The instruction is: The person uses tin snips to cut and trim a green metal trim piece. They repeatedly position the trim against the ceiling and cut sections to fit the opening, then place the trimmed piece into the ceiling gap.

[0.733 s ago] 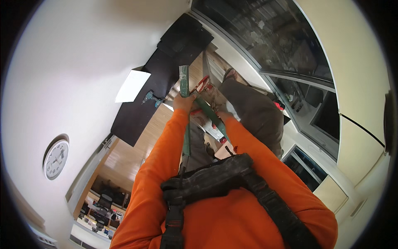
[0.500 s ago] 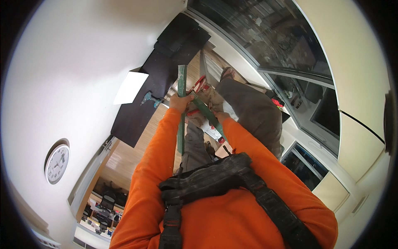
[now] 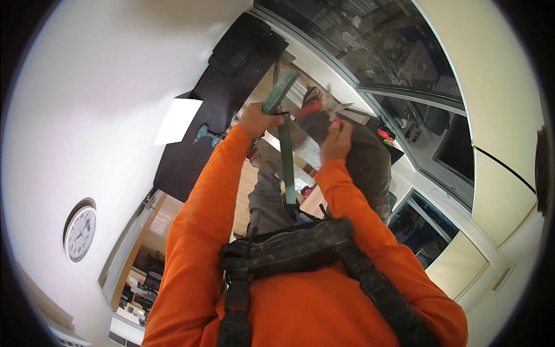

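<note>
My left hand [image 3: 257,120] is closed round a long green strip [image 3: 287,162]. A wider green piece [image 3: 280,93] sticks up from the same grip; whether the two are joined I cannot tell. To its right my right hand [image 3: 337,140] is closed at a red-handled tool with pale metal jaws [image 3: 332,106], blurred by motion, looking like snips. One red handle [image 3: 309,109] points toward the strips, apart from my fingers. My trouser legs [image 3: 361,156] show beneath the hands.
A dark tabletop [image 3: 182,165] on the left carries a teal power drill [image 3: 207,135] and a white sheet [image 3: 178,121]. Windows [image 3: 399,52] line the right side. A red and black item [image 3: 385,134] rests near the sill. A clock [image 3: 81,233] hangs on the left wall.
My right hand has moved away from the green strip, up and right, and now has the red-handled tool. My left hand has turned the green pieces and raised them slightly.
</note>
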Available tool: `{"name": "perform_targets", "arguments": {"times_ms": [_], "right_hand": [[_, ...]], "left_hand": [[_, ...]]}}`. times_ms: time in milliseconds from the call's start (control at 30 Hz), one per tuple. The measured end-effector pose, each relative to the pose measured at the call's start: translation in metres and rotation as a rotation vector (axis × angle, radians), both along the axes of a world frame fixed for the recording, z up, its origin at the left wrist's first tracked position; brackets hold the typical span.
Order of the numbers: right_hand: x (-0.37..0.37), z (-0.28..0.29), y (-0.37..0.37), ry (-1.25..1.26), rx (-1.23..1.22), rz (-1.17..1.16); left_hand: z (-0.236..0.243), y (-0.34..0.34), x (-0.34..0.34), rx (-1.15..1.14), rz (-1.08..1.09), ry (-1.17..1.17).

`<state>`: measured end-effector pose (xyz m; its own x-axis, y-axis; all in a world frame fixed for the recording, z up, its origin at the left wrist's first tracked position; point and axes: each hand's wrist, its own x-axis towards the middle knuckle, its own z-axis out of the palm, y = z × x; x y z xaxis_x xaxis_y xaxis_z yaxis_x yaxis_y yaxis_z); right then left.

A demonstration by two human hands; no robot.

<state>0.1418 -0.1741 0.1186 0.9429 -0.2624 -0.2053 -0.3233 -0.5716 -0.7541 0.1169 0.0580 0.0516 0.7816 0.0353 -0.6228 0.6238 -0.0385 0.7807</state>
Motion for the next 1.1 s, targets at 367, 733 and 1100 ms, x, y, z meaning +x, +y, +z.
{"name": "perform_targets", "arguments": {"times_ms": [367,733,1100], "right_hand": [[0.05,0.107,-0.033,0.195,0.368,-0.041],[0.046,0.185,-0.026,0.864,0.887,0.417],[0.011,0.162,-0.067,1.449,0.013,1.278]], "left_hand": [[-0.017,-0.055,0.037,0.391,-0.165,0.116],[0.123,0.046,-0.035,0.294,0.347,-0.136],[0.326,0.143,-0.109,-0.033,0.874,-0.482]]}}
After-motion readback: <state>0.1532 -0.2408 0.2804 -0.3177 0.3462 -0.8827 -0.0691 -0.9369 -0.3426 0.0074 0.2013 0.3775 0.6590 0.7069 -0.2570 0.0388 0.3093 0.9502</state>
